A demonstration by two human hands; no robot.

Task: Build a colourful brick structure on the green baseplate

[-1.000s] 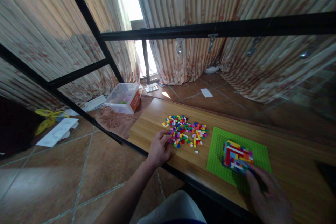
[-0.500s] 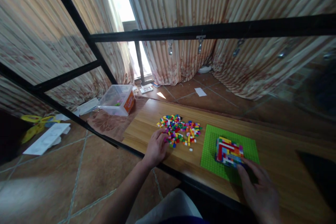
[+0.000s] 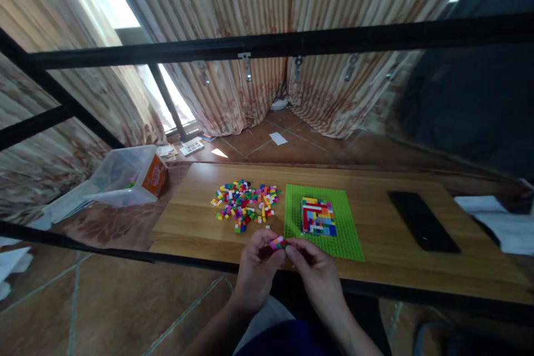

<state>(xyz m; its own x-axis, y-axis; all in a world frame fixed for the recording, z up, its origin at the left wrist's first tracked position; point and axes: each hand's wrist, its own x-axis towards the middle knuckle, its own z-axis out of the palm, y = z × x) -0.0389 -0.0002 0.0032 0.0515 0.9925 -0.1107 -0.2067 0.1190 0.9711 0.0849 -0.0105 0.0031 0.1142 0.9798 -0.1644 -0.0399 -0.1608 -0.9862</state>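
My left hand (image 3: 257,270) and my right hand (image 3: 321,273) meet close to the table's front edge. Between their fingertips is a small cluster of toy bricks (image 3: 277,242), pink with some orange, red and green; the fingers partly cover it. My left hand grips its pink end, and my right thumb and fingers pinch the other end. Just beyond my right hand lies a green baseplate (image 3: 348,242), bearing a low multicoloured block of stacked bricks (image 3: 317,217). A heap of loose toy bricks (image 3: 244,200) is spread out past my left hand.
The wooden table (image 3: 187,228) holds a black phone-like slab (image 3: 422,221) on the right. A clear plastic box (image 3: 125,175) with an orange label stands on the floor at left. A black metal bar (image 3: 275,47) crosses beyond the table, before curtains. White papers (image 3: 496,222) lie at far right.
My left hand has come away from the heap and my right hand from the stacked bricks; they are now together over the front edge, holding a small brick cluster. The view has swung right.
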